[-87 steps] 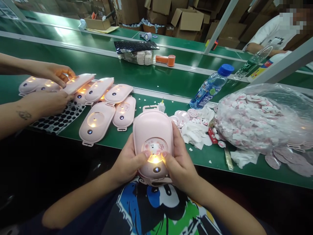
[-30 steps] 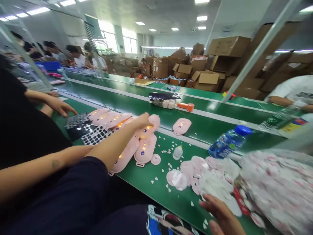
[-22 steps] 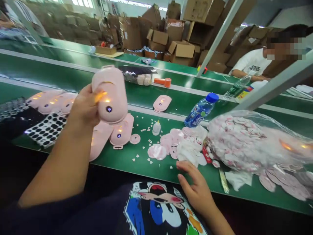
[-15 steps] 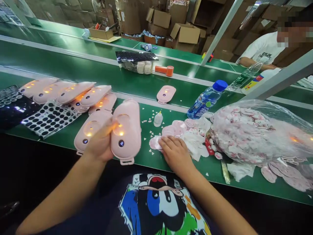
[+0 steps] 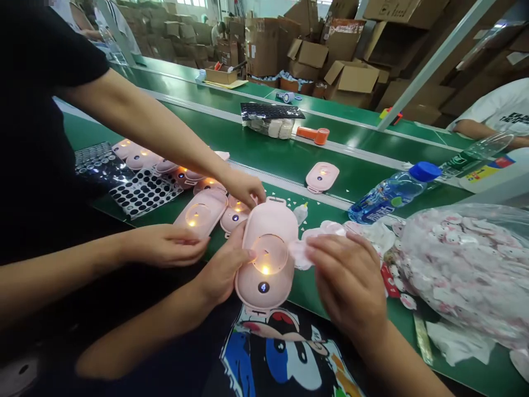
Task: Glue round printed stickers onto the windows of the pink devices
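Pink plastic oblong case [image 5: 270, 218] over the near edge of the green worktop [image 5: 306, 288]: the left hand [image 5: 223, 268] has fingers closed on it, thumb best clear of its round recess [image 5: 276, 248]. Beside pale pink discs [image 5: 301, 255], the right hand [image 5: 351, 275] half-curls; grip unclear.

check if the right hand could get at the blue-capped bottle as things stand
Probably yes: the blue-capped bottle is just beyond the right hand, with only low pink discs and crumpled white tissue seen between. Whether that hand already holds a disc is hard to tell.
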### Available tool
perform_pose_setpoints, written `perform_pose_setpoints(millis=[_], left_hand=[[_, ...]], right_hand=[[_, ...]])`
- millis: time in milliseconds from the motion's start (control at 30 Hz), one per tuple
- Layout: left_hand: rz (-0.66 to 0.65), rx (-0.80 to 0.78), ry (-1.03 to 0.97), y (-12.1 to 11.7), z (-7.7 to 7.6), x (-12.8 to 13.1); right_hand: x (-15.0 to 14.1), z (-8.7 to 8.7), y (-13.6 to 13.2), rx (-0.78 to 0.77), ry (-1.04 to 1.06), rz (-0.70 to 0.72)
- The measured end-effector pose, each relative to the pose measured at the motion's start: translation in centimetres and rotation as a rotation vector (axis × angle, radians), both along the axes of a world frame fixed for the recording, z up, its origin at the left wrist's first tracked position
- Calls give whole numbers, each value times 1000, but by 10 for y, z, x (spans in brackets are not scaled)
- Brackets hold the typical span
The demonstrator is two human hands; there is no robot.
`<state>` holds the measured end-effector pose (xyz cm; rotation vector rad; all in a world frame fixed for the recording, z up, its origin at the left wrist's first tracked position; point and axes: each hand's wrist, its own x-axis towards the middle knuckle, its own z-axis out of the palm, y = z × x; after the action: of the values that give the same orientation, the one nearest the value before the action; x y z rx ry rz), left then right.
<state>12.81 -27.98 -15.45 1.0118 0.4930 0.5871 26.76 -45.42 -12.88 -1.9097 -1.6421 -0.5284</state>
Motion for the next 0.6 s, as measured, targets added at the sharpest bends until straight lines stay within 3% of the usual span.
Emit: perform_pose_setpoints(millis=[100,167,333,400,467,600], left_hand=[[-12,-21,-2,10,-3,1],[-56,-45,14,29,-5,-3],[-487,-149,244,96,-4,-29],[-551,-148,255,104,-2,-35],[-473,-97,136,93,1,-35],[-169,119,-70,51,3,-22]], right_hand=[[-11,15,2,-160,-227,188],[-12,16,3,-255,-265,234],[-8,11,-5,-291,-241,239],[-8,9,-9,-251,-211,228],[-9,6,-13,-205,-161,210],[-11,0,-19,-170,-64,219]])
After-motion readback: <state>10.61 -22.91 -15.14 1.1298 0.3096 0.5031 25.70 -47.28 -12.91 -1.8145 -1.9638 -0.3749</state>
